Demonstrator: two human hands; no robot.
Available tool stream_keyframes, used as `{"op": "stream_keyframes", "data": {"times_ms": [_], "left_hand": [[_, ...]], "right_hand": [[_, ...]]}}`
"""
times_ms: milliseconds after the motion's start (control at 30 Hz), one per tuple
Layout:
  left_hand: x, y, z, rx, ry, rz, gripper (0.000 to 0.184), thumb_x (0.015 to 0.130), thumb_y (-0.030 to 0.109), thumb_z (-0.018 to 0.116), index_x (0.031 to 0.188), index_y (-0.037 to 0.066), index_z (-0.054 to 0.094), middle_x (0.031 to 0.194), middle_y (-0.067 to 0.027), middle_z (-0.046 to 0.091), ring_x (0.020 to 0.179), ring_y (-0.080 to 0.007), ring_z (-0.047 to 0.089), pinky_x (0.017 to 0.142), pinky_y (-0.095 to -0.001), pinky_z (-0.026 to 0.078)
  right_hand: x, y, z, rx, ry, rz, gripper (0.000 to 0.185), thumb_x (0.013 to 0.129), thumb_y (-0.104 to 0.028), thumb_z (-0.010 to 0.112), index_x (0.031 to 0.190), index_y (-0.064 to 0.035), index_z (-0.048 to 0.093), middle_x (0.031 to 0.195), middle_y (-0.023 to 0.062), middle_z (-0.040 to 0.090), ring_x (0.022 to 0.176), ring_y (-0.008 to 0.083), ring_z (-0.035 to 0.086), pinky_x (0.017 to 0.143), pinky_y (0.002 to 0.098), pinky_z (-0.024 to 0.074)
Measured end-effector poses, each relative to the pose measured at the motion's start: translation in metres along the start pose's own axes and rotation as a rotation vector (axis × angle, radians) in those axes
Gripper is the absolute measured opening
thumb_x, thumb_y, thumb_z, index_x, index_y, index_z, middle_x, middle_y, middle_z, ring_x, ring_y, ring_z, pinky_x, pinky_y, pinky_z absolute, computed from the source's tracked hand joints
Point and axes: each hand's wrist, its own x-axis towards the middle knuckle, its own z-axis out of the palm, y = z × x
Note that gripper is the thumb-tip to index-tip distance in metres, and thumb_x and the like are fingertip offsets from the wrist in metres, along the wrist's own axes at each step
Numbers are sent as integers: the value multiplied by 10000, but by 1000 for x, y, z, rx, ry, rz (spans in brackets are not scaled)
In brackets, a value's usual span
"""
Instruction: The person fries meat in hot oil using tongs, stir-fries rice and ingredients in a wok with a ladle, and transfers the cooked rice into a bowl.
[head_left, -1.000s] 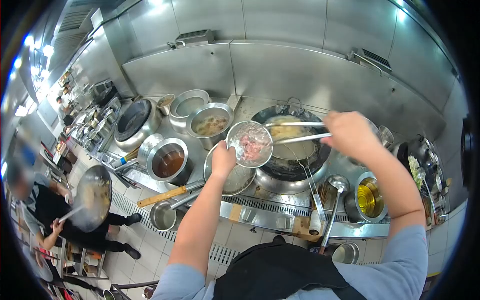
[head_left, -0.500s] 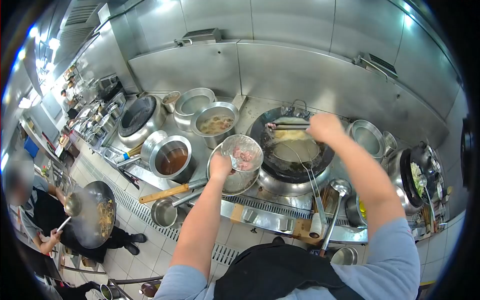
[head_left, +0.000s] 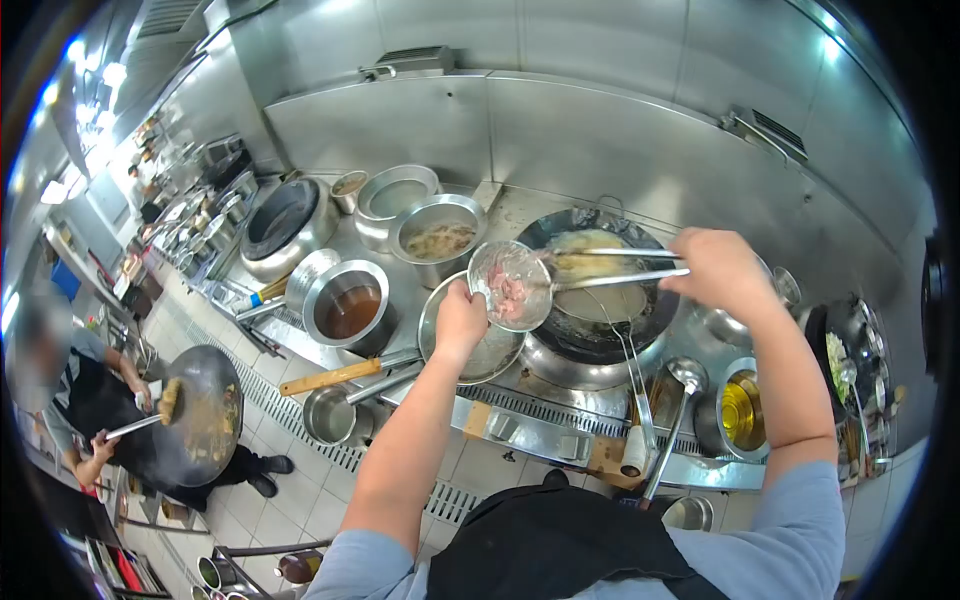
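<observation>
My left hand (head_left: 461,318) grips a clear bowl (head_left: 537,312), tilted, with raw pink meat pieces (head_left: 508,292) inside. My right hand (head_left: 722,268) is closed around the ends of long chopsticks (head_left: 630,279). Their tips reach the right side of the bowl; whether they pinch a piece is too blurred to tell. Beneath and to the right of the bowl sits a dark wok (head_left: 570,338) holding cloudy liquid with yellowish food in it. A wire strainer (head_left: 612,303) rests in the wok, its handle pointing towards me. Below the bowl lies a round pan (head_left: 495,362), partly covered.
Left of the wok stand a pot of brown liquid (head_left: 347,312) and a pot of food in liquid (head_left: 437,243). A ladle (head_left: 686,375) and a pot of yellow oil (head_left: 741,410) are on the right. At left, a co-worker (head_left: 95,385) holds a steaming wok (head_left: 197,425).
The bowl has moved right, closer to the wok. My right hand has shifted right and towards me, bringing the chopstick tips from above the wok, where they held meat, to the bowl.
</observation>
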Motion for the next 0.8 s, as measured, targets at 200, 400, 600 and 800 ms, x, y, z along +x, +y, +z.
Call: {"op": "stream_keyframes", "data": {"times_ms": [200,400,600,800], "left_hand": [[21,9,27,-7,-44,3,249,837,158,499,925,-68,556,778,-268,645,709,-384,654,693,-446,502],[31,-19,35,-180,-116,-157,262,859,137,524,939,-112,529,706,-214,659,536,-251,671,483,-338,530],[24,-13,33,-190,-95,-148,238,851,116,503,917,-111,523,706,-214,658,535,-258,668,474,-345,531],[15,-5,22,-252,-97,-136,198,831,108,484,894,-74,530,717,-221,649,548,-268,663,507,-364,522]], "right_hand": [[12,-8,50,-143,52,-122,299,805,-317,679,902,-37,643,885,119,667,819,293,667,715,406,532],[22,31,68,-192,-23,143,225,799,-273,675,841,-55,713,899,118,691,854,283,674,728,394,538],[46,56,115,-154,-185,402,211,808,-195,593,913,-67,725,997,136,696,942,286,673,793,384,539],[41,73,66,-111,-94,502,372,822,-382,643,945,-37,704,1018,159,682,956,308,662,815,399,533]]}}
